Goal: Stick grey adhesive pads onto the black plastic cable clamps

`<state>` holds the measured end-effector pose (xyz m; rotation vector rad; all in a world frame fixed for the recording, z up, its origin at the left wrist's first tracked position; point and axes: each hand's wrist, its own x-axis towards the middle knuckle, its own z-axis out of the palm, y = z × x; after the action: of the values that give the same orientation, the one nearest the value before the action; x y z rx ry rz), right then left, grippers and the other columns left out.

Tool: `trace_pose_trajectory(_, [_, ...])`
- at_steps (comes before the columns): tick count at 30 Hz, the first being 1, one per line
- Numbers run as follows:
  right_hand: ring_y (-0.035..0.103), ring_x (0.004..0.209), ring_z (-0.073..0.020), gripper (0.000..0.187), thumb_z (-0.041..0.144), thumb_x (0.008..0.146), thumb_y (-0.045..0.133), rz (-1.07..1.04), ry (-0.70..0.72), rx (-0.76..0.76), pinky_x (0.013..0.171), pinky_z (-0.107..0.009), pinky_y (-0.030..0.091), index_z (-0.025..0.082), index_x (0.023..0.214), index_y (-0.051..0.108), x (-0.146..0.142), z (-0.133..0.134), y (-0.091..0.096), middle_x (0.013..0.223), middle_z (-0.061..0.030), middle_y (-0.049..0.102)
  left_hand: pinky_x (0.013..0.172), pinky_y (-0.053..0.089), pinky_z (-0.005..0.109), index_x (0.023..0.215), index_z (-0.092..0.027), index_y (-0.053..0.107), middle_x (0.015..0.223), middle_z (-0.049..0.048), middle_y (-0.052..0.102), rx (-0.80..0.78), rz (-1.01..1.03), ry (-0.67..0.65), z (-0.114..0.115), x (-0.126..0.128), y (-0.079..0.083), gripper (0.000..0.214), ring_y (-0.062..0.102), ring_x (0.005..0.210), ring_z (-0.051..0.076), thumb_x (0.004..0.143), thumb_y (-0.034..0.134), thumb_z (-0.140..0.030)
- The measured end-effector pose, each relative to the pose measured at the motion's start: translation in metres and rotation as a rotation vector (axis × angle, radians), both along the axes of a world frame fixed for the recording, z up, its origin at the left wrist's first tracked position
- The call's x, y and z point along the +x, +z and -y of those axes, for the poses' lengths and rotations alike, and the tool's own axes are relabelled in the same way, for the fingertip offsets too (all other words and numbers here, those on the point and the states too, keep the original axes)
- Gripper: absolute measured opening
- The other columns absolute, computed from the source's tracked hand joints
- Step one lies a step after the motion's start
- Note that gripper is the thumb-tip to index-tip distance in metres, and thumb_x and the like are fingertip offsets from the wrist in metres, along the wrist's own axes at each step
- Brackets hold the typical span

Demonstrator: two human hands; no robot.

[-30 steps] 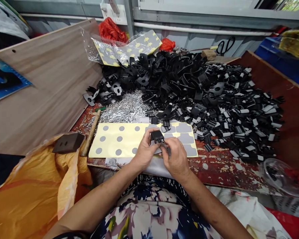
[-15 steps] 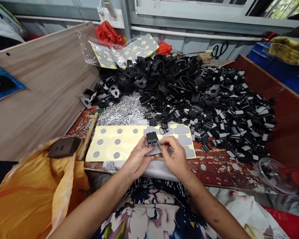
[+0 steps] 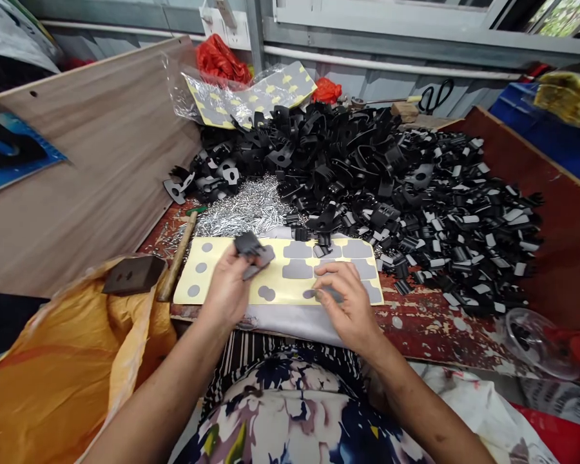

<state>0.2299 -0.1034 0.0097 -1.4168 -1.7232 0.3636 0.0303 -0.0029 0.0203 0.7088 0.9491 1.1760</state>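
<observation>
My left hand (image 3: 228,283) grips a small black plastic clip (image 3: 252,250) and holds it over the left half of a yellow backing sheet (image 3: 222,274) of grey adhesive pads. My right hand (image 3: 344,303) rests on the right part of that sheet, fingers curled and pinching at a grey pad (image 3: 325,294) near the sheet's front edge. Several grey pads and small grey dots are still stuck to the sheet. Just beyond it lies a big heap of black clips (image 3: 367,174).
A pile of small silver pins (image 3: 241,209) lies left of the heap. A hammer (image 3: 147,270) rests on an orange sack (image 3: 53,361) at the left. A wooden board (image 3: 87,161) leans at left. Scissors (image 3: 437,95) and bagged pad sheets (image 3: 241,96) lie at the back.
My left hand has carried the clip to the left, away from my right hand. My right hand has dropped onto the sheet and pinches at a pad.
</observation>
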Motion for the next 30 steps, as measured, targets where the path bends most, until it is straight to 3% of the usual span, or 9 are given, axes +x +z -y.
trace_pose_trajectory(2, [0.06,0.107,-0.0276,0.014,0.013,0.097,0.058,0.147,0.013,-0.13,0.093,-0.046,0.048,0.024,0.091,0.064,-0.001,-0.005,-0.015,0.108,-0.0069,0.067,0.075,0.057,0.028,0.095,-0.02,0.073,0.084,-0.0017,0.068,0.048,-0.069,0.062,-0.009,-0.011,0.005,0.037,0.06,0.072,0.012,0.066,0.093,-0.031])
trace_pose_trajectory(5, [0.059,0.101,-0.0296,0.01,0.012,0.093,0.064,0.398,-0.018,-0.214,0.092,-0.048,0.048,0.021,0.097,0.067,-0.007,-0.012,-0.038,0.105,-0.0096,0.068,0.061,0.052,0.026,0.097,-0.018,0.075,0.081,0.0009,0.066,0.042,-0.21,-0.164,-0.009,-0.021,0.008,0.041,0.059,0.068,0.015,0.065,0.092,-0.037])
trace_pose_trajectory(9, [0.062,0.104,-0.0316,0.064,0.019,0.091,0.072,0.474,-0.046,-0.187,0.092,-0.048,0.052,0.019,0.151,0.048,-0.003,-0.017,-0.044,0.117,-0.013,0.069,0.06,0.05,0.027,0.12,-0.02,0.073,0.091,0.0042,0.07,-0.069,-0.399,-0.599,-0.011,-0.034,0.011,0.058,0.064,0.074,0.019,0.068,0.091,-0.037])
trace_pose_trajectory(11, [0.064,0.1,-0.0292,0.077,0.021,0.092,0.073,0.427,-0.016,-0.189,0.087,-0.044,0.054,0.021,0.16,0.038,0.009,-0.025,-0.036,0.116,-0.0106,0.07,0.061,0.05,0.028,0.133,-0.02,0.067,0.096,0.0064,0.073,-0.125,-0.517,-0.672,-0.031,-0.047,0.023,0.069,0.066,0.077,0.021,0.07,0.091,-0.031])
trace_pose_trajectory(13, [0.065,0.099,-0.0268,0.061,0.019,0.095,0.068,0.391,-0.031,-0.137,0.086,-0.041,0.055,0.022,0.152,0.049,0.025,-0.04,-0.024,0.114,-0.0086,0.071,0.064,0.052,0.03,0.141,-0.017,0.059,0.1,0.0091,0.074,-0.076,-0.573,-0.535,-0.064,-0.064,0.045,0.072,0.068,0.079,0.022,0.075,0.088,-0.026])
trace_pose_trajectory(16, [0.062,0.109,-0.0298,0.039,0.012,0.096,0.063,0.481,-0.176,0.018,0.092,-0.043,0.053,0.021,0.133,0.068,0.052,-0.076,-0.01,0.12,-0.0117,0.071,0.075,0.057,0.034,0.149,-0.022,0.046,0.103,0.0056,0.074,0.239,-0.406,-0.032,-0.114,-0.083,0.083,0.072,0.069,0.082,0.019,0.084,0.076,-0.016])
trace_pose_trajectory(19, [0.062,0.105,-0.0305,0.032,0.004,0.094,0.059,0.619,-0.204,0.058,0.09,-0.044,0.054,0.019,0.116,0.077,0.07,-0.109,-0.005,0.115,-0.0132,0.074,0.076,0.057,0.03,0.139,-0.024,0.052,0.091,-0.0013,0.072,0.447,-0.265,0.212,-0.126,-0.078,0.099,0.064,0.067,0.078,0.015,0.08,0.073,-0.01])
trace_pose_trajectory(25, [0.071,0.108,-0.0234,0.034,0.005,0.101,0.05,0.356,-0.056,0.336,0.096,-0.04,0.06,0.021,0.111,0.078,0.057,-0.092,-0.012,0.114,-0.01,0.077,0.085,0.063,0.039,0.129,-0.015,0.064,0.104,0.0144,0.078,-0.077,-0.071,-0.552,-0.048,-0.003,0.035,0.05,0.075,0.089,0.024,0.082,0.083,-0.02])
trace_pose_trajectory(30, [0.074,0.107,-0.0217,0.033,0.008,0.101,0.055,0.109,0.16,0.335,0.092,-0.043,0.064,0.028,0.116,0.077,0.021,-0.045,-0.027,0.116,-0.0049,0.08,0.066,0.067,0.038,0.129,-0.023,0.063,0.099,0.0058,0.071,-0.235,0.097,-0.568,-0.018,0.031,-0.003,0.056,0.072,0.079,0.021,0.078,0.085,-0.016])
